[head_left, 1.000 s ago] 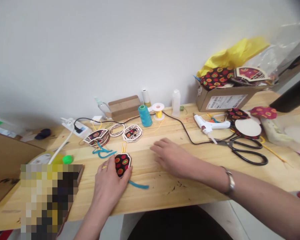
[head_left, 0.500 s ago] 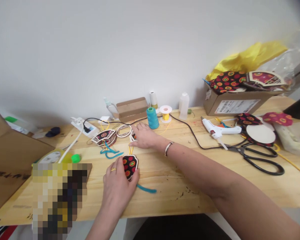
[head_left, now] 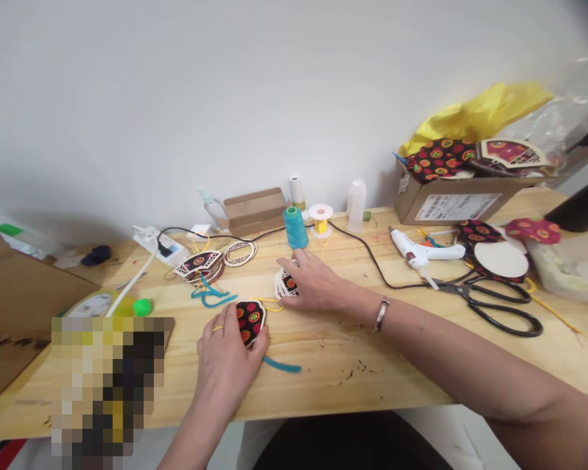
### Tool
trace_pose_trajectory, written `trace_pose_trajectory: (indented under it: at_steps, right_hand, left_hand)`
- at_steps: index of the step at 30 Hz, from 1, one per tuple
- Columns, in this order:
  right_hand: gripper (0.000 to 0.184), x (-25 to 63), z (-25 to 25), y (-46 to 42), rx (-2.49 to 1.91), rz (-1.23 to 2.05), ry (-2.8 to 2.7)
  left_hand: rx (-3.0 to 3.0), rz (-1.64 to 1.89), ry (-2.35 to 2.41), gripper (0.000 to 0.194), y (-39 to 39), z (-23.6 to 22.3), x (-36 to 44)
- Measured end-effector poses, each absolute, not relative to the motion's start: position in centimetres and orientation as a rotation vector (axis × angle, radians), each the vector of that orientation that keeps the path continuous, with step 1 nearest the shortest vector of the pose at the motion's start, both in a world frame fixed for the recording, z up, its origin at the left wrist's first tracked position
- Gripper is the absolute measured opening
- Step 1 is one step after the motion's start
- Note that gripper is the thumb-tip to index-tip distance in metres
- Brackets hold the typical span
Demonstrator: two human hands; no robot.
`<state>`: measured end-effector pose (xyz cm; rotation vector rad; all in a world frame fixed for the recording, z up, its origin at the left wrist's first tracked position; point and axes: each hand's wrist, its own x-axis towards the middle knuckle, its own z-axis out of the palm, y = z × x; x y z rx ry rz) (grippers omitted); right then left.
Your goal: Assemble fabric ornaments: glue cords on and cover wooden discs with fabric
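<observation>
On the near middle of the table, my left hand (head_left: pixel 225 356) grips a lobed ornament (head_left: pixel 252 320) of black fabric with red and yellow floral dots and a pale wooden rim. A teal cord (head_left: pixel 283 366) trails from its lower end and a yellow cord (head_left: pixel 273 307) from its top. To the right and a bit farther off, my right hand (head_left: pixel 318 285) is closed on the right side of a lattice-edged wooden ornament (head_left: pixel 287 284) with the same fabric; its palm covers part of it. A teal thread spool (head_left: pixel 295 230) stands just beyond that hand.
Fan-shaped ornaments (head_left: pixel 200 264) and an oval lattice frame (head_left: pixel 240 252) lie left of centre. A white glue gun (head_left: pixel 428 251) and black-handled scissors (head_left: pixel 502 307) are at right, below a carton (head_left: pixel 458 203). A yellow thread spool (head_left: pixel 321 222) stands behind; a black cable (head_left: pixel 367 248) crosses the table.
My right hand has drawn the lattice-edged ornament rightward and slightly nearer, away from the oval frame. The yellow cord now bends to the right. My left hand stays on the lobed ornament.
</observation>
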<state>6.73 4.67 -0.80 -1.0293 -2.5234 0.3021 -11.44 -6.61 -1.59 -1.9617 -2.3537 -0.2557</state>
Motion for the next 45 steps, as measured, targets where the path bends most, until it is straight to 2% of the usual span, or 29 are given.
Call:
trace_pose_trajectory:
  at_steps: [9,18,20,23,26,29,33,45]
  right_hand:
    - [0.068,12.7,0.6,3.2,-1.193,0.404,-2.318]
    - [0.069,16.2,1.0,3.0,-1.433,1.000,-1.776]
    - [0.063,16.3,1.1,3.0,-1.361,1.260,-1.540]
    - [0.045,16.4,1.5,2.9,-1.129,1.651,-1.157]
    - [0.027,16.6,1.6,3.0,-1.008,1.866,-0.866]
    - [0.018,16.9,1.5,3.3,-0.995,1.940,-0.700]
    - [0.016,17.2,1.1,3.5,-0.961,1.964,-0.662]
    - [0.023,17.3,1.1,3.3,-0.974,1.967,-0.701]
  left_hand:
    - [-1.970,-0.272,-2.342,0.064,-6.4,-1.5,-11.4]
    - [-1.972,-0.284,-2.332,0.065,-6.2,-1.4,-11.6]
    - [-1.976,-0.284,-2.315,0.065,-6.2,-1.5,-11.7]
    - [-1.969,-0.268,-2.304,0.064,-6.1,-1.6,-11.8]
    - [-1.956,-0.281,-2.300,0.063,-6.1,-1.8,-11.8]
    - [-1.955,-0.338,-2.283,0.060,-6.0,-1.9,-11.8]
    - [-1.959,-0.396,-2.276,0.058,-5.9,-2.2,-11.9]
    - [-2.020,-0.303,-2.273,0.050,-2.5,-1.3,-12.7]
